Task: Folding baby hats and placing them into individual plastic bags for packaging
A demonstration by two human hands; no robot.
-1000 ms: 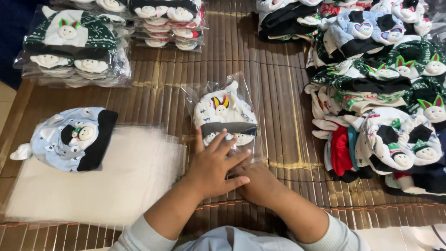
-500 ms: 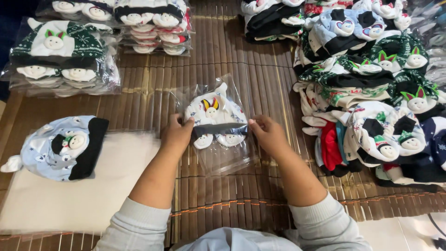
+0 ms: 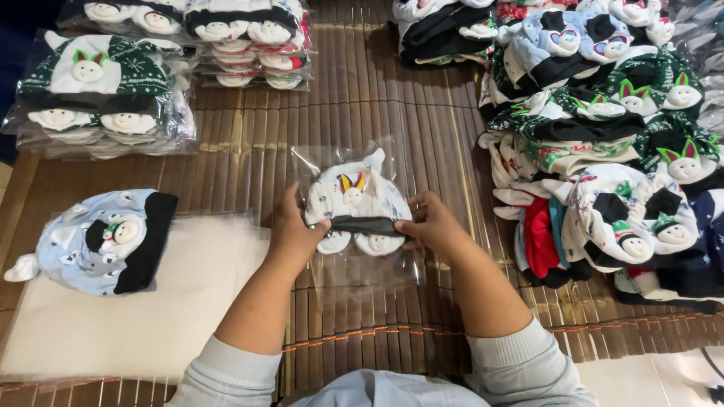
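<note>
A clear plastic bag [image 3: 354,267] lies on the bamboo mat in front of me, with a white baby hat [image 3: 356,197] with a dark brim and small doll faces inside it. My left hand [image 3: 292,230] grips the bag and hat at their left edge. My right hand [image 3: 428,224] grips them at the right edge. Both hands press against the dark brim. The bag's open lower part lies flat toward me.
A light blue hat with a black brim [image 3: 102,241] rests on a stack of clear bags [image 3: 151,316] at left. Bagged hat bundles [image 3: 98,94] sit at the back left. Several loose hats [image 3: 611,151] are piled at right.
One second ago both hands lay pressed together below the hat. They have since moved apart to the bag's left and right sides, where they now hold it.
</note>
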